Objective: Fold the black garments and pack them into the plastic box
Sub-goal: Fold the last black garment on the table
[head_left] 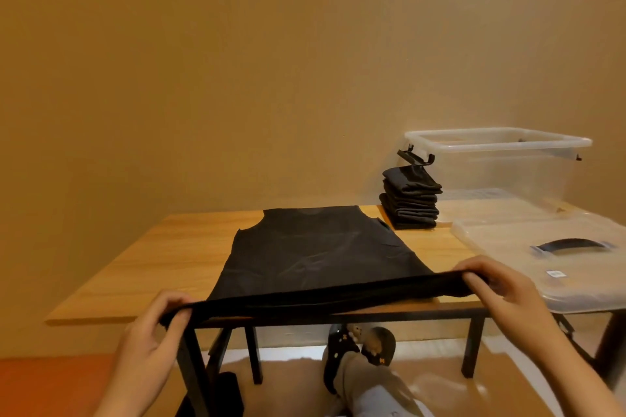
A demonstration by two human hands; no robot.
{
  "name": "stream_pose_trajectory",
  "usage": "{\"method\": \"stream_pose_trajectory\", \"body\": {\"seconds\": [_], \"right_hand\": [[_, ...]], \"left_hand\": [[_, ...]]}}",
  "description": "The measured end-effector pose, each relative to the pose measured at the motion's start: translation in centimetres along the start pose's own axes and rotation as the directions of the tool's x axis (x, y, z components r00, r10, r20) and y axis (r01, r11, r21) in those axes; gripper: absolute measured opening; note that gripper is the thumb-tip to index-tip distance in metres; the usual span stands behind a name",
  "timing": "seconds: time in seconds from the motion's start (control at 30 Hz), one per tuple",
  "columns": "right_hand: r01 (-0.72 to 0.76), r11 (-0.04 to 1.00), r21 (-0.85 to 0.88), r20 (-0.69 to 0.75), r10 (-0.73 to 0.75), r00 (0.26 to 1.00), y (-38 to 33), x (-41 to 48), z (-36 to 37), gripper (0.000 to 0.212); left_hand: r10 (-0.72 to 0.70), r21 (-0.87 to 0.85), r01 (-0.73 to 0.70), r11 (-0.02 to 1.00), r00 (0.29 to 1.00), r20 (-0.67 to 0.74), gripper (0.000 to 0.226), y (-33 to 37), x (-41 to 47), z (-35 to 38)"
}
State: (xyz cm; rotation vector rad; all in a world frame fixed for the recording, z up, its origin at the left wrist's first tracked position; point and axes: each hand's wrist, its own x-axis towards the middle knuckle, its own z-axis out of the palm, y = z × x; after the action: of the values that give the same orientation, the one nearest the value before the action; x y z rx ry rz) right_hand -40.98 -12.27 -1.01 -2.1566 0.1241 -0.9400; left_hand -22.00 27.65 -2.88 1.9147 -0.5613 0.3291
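A black sleeveless garment (318, 247) lies flat on the wooden desk (162, 261), its neck toward the wall. The left hand (159, 325) and the right hand (501, 284) each pinch one corner of the near hem and hold it raised above the desk edge. A stack of folded black garments (411, 196) stands beside the clear plastic box (508, 162), and the box lid (555, 261) lies in front of the box.

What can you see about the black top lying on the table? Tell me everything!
The black top is a sleeveless vest of thin, dark, slightly creased cloth. It lies flat on the wooden table, neck toward the wall. Its bottom hem is lifted off the near edge and pulled tight between the left hand and the right hand, each gripping one end.
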Motion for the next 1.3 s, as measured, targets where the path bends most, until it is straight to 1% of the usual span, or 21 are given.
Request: {"method": "stream_pose_trajectory", "body": {"seconds": [0.03,0.1,0.13,0.2,0.27,0.3,0.33,0.37,0.47,0.5,0.53,0.67,0.7,0.8,0.83,0.93,1.07,1.17,1.2,1.27,1.3], "right_hand": [[0.004,1.0,-0.001,-0.023,-0.004,1.0,0.0,0.0,-0.1,0.031],[-0.001,1.0,0.02,-0.025,0.001,1.0,-0.7,-0.1,-0.3,0.009],[-0.01,0.999,0.035,-0.02,0.01,1.0,-0.8,-0.2,-0.4,0.01],[-0.01,0.999,0.04,-0.002,0.01,1.0,-0.7,-0.6,-0.3,0.028],[-0.044,0.996,0.082,0.018,0.043,0.999,-0.8,-0.9,-0.2,0.01],[-0.047,0.994,0.095,0.014,0.046,0.999,-0.5,-1.0,-0.1,0.026],[-0.057,0.99,0.129,0.019,0.055,0.998,-0.6,-1.1,-0.1,0.026],[-0.058,0.99,0.128,0.01,0.057,0.998,-0.7,-1.1,0.1,0.012],[-0.092,0.982,0.168,0.029,0.088,0.996,-1.2,-0.8,0.2,0.008],[-0.096,0.981,0.167,0.025,0.093,0.995,-0.9,-0.6,0.3,0.013],[-0.101,0.981,0.165,0.041,0.096,0.995,-1.3,-0.4,0.4,0.007],[-0.123,0.968,0.219,0.049,0.115,0.992,-1.5,0.1,0.9,0.014],[-0.137,0.965,0.225,0.061,0.126,0.99,-1.6,0.0,0.9,0.009],[-0.149,0.962,0.229,0.078,0.135,0.988,-1.4,-0.2,0.6,0.053],[-0.164,0.958,0.236,0.083,0.148,0.985,-1.2,-0.2,0.5,0.062],[-0.197,0.943,0.27,0.16,0.157,0.974,-1.0,-0.5,0.0,0.07],[-0.262,0.927,0.269,0.235,0.2,0.951,-1.3,-1.0,0.0,0.056],[-0.291,0.92,0.261,0.257,0.225,0.94,-1.5,-1.4,0.0,0.056],[-0.299,0.918,0.261,0.262,0.231,0.937,-1.7,-1.5,0.0,0.049],[-0.306,0.914,0.267,0.269,0.234,0.934,-2.0,-1.7,0.0,0.018],[-0.297,0.923,0.243,0.262,0.233,0.937,-1.7,-1.8,0.0,0.018]], "left_hand": [[0.024,0.007,-0.024,1.0,1.0,-0.01,0.045,0.3,0.0,0.0],[0.06,0.012,-0.059,0.998,0.998,-0.015,0.048,0.7,-0.1,-0.2],[0.066,0.013,-0.066,0.998,0.998,-0.013,0.048,0.8,-0.1,-0.3],[0.06,0.002,-0.06,0.998,0.998,-0.005,0.048,0.6,-0.3,-0.4],[0.035,-0.034,-0.035,0.999,0.999,0.001,0.045,0.2,-0.6,-0.5],[0.015,-0.053,-0.015,0.998,1.0,0.005,0.042,0.0,-0.7,-0.6],[-0.002,-0.075,0.003,0.997,1.0,0.01,0.038,-0.2,-0.7,-0.7],[-0.022,-0.096,0.023,0.995,1.0,0.01,0.035,-0.4,-0.8,-0.8],[-0.06,-0.113,0.061,0.992,0.998,0.013,0.022,-0.9,-0.6,-0.9],[-0.058,-0.103,0.059,0.993,0.998,0.011,0.021,-0.8,-0.5,-0.9],[-0.047,-0.097,0.047,0.994,0.999,0.009,0.023,-0.6,-0.4,-0.8],[-0.015,-0.122,0.017,0.992,1.0,0.013,0.032,0.2,0.4,-0.3],[-0.018,-0.133,0.02,0.991,1.0,0.015,0.032,0.2,0.5,-0.3],[-0.054,-0.19,0.059,0.98,0.998,0.035,0.032,-0.6,0.7,-0.2],[-0.068,-0.196,0.075,0.978,0.997,0.042,0.033,-1.0,0.7,-0.3],[-0.141,-0.245,0.151,0.958,0.988,0.061,0.041,-2.0,0.2,-0.6],[-0.162,-0.25,0.182,0.951,0.982,0.098,0.043,-2.2,-0.5,-0.8],[-0.154,-0.234,0.177,0.956,0.982,0.114,0.04,-1.9,-0.7,-0.9],[-0.148,-0.228,0.171,0.958,0.982,0.113,0.04,-1.8,-0.8,-1.0],[-0.138,-0.218,0.162,0.962,0.983,0.118,0.037,-1.3,-0.9,-1.2],[-0.132,-0.212,0.156,0.965,0.984,0.122,0.035,-1.1,-1.0,-1.2]]}}
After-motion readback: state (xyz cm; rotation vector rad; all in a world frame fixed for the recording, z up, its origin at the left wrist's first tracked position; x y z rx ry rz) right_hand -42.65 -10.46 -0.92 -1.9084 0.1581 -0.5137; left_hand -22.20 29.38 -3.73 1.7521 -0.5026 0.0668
